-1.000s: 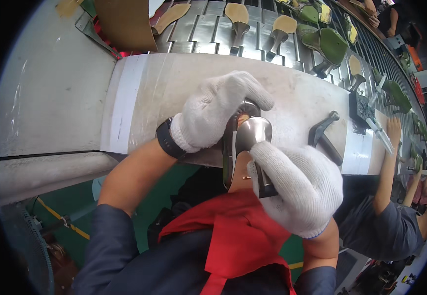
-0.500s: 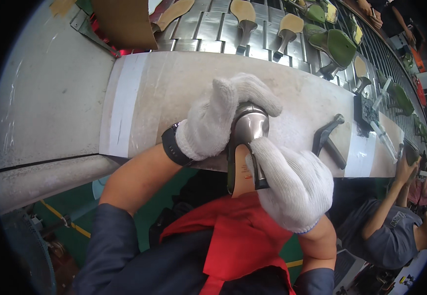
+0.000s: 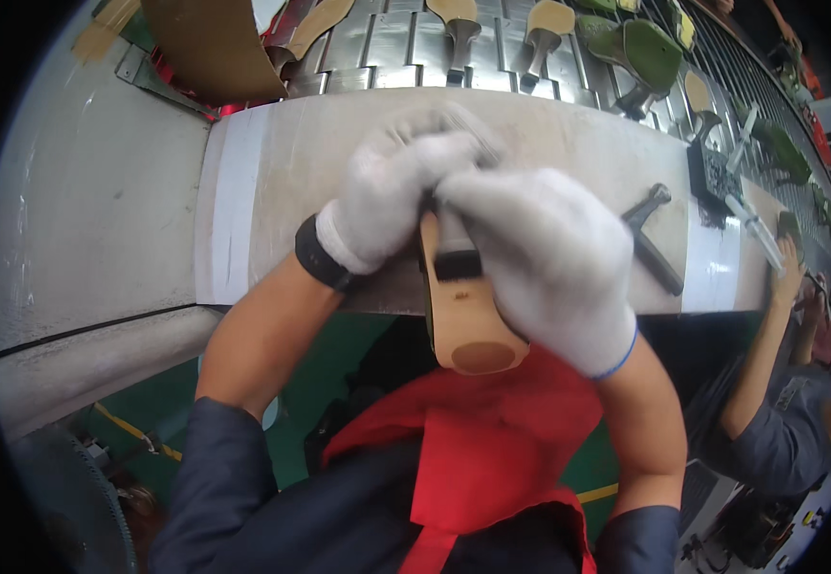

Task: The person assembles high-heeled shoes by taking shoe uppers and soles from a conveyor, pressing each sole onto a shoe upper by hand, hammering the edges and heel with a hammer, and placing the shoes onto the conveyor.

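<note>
Between my hands, just over the table's near edge, is a high-heeled shoe (image 3: 473, 330), its tan sole facing up and its toe toward my red apron. My left hand (image 3: 377, 196), in a white knitted glove, is closed round the heel end. From the right, my right hand (image 3: 559, 258), gloved the same way, comes in with its bent fingers at the heel, beside the left fingertips. Motion smears both gloves. The back of the shoe and part of its metallic heel are hidden behind them. A hammer (image 3: 656, 244) lies on the table to the right.
Beyond the pale tabletop (image 3: 315, 153), a metal slat conveyor (image 3: 392, 43) carries several shoes, some green. A black box (image 3: 709, 172) stands at the table's right. Farther right, a co-worker's hand (image 3: 787, 263) holds a shoe. Brown cardboard (image 3: 215, 48) is at the far left.
The shoe has turned so more of its sole shows, toe toward me. Both hands have shifted up and closer together at the heel. My left thumb, raised before, is folded in.
</note>
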`<action>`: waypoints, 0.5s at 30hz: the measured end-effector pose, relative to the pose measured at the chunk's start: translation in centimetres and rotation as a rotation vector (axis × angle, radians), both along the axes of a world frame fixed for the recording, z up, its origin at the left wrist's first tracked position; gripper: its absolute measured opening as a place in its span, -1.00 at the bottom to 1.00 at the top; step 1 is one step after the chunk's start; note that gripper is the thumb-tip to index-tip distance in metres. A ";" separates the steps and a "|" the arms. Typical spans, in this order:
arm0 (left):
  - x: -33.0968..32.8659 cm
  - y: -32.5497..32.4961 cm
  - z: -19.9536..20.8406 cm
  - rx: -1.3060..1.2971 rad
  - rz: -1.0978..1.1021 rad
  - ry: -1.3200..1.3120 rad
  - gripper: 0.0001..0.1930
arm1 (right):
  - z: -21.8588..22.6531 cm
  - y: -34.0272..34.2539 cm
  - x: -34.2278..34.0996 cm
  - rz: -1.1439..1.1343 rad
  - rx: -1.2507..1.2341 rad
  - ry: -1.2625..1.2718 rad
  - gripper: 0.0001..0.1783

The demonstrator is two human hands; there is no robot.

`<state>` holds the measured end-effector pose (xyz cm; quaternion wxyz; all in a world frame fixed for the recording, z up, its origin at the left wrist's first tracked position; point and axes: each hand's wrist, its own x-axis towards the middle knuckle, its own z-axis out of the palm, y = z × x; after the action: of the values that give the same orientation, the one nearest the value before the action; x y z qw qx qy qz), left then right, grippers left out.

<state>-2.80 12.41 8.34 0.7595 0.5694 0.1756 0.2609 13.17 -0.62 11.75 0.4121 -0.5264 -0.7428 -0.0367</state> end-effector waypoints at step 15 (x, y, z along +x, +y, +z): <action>4.4 -0.8 -1.2 0.257 0.067 -0.093 -0.51 | 5.5 -2.1 1.8 -0.185 -0.447 -0.213 -0.69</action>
<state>1.64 11.62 7.18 0.6785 0.6431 0.1241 0.3326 14.98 -2.77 17.22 0.1999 -0.6631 -0.7205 0.0357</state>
